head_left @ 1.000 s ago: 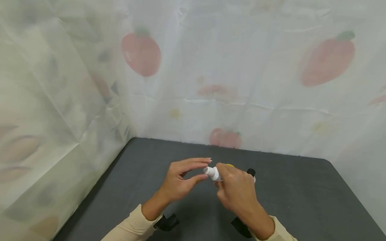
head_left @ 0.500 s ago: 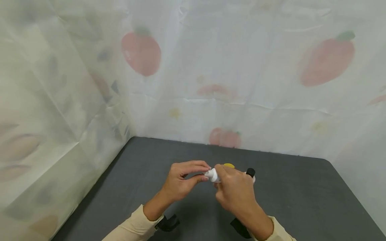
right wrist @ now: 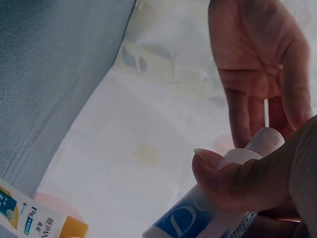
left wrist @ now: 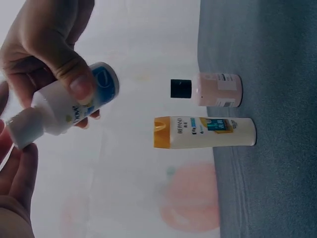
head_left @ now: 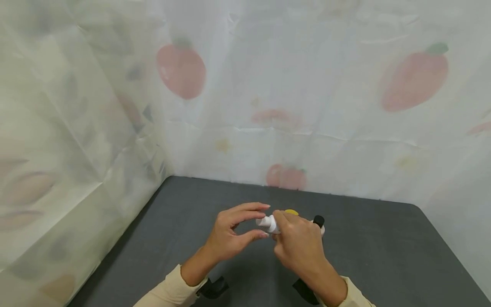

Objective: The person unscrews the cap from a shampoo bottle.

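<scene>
My right hand grips a small white and blue Dove bottle round its body, thumb along the side. The bottle lies tilted in the air, its white cap pointing left. My left hand is at the cap with its thumb and fingers spread on either side of it. In the left wrist view a left fingertip is right at the cap's edge. Above the cap in the right wrist view, a thin white strip shows against the left palm. My right hand hides most of the bottle in the head view.
Beyond my hands, a cream REPAND bottle with a yellow cap and a pale pink bottle with a black cap stand upright on the dark grey table. Fruit-printed curtains enclose the back and left side.
My left thumb and fingers came together at the cap half a second ago and have now spread apart. The right hand keeps its hold on the bottle, almost unmoved.
</scene>
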`<state>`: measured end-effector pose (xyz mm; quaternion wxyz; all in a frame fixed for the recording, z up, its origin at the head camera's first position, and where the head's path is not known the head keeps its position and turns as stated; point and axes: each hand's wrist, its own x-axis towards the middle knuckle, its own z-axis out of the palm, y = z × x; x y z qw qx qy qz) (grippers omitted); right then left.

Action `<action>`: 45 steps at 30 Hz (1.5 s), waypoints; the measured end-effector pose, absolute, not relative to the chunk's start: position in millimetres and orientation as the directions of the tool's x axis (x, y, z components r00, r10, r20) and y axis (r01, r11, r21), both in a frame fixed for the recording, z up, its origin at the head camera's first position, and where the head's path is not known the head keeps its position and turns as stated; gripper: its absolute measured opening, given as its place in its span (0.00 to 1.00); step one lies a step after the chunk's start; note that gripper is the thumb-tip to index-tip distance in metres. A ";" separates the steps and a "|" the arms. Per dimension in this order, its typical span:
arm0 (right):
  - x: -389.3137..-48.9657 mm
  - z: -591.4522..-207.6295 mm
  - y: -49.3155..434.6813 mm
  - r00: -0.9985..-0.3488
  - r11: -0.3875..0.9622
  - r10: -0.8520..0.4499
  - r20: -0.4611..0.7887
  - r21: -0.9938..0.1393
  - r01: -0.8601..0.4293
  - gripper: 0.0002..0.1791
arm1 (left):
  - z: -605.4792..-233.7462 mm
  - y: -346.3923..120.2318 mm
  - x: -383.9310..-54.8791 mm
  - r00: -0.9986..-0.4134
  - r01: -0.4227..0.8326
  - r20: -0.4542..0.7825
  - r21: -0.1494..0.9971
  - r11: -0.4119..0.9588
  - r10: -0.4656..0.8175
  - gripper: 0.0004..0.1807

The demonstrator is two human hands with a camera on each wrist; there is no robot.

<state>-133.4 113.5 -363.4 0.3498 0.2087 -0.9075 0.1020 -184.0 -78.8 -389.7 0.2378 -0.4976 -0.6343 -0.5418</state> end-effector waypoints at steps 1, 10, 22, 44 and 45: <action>-133.5 -363.6 113.7 -0.666 0.892 -0.307 0.680 -0.039 -0.451 0.22 | -388.9 -79.2 -183.3 -0.385 0.893 0.840 0.444 -0.076 0.383 0.22; -132.0 -362.8 113.1 -0.672 0.884 -0.306 0.675 -0.060 -0.463 0.22 | -388.2 -80.6 -183.9 -0.384 0.901 0.831 0.433 -0.033 0.402 0.15; -131.2 -363.0 112.9 -0.676 0.884 -0.308 0.670 -0.061 -0.464 0.23 | -389.6 -78.1 -184.0 -0.368 0.928 0.855 0.360 0.093 0.366 0.20; -130.9 -364.3 113.7 -0.669 0.877 -0.320 0.671 -0.057 -0.476 0.22 | -385.2 -81.6 -182.9 -0.358 0.926 0.846 0.375 0.037 0.395 0.14; -131.1 -364.3 113.9 -0.670 0.878 -0.320 0.670 -0.055 -0.475 0.22 | -385.3 -81.2 -182.6 -0.357 0.927 0.848 0.373 0.039 0.392 0.15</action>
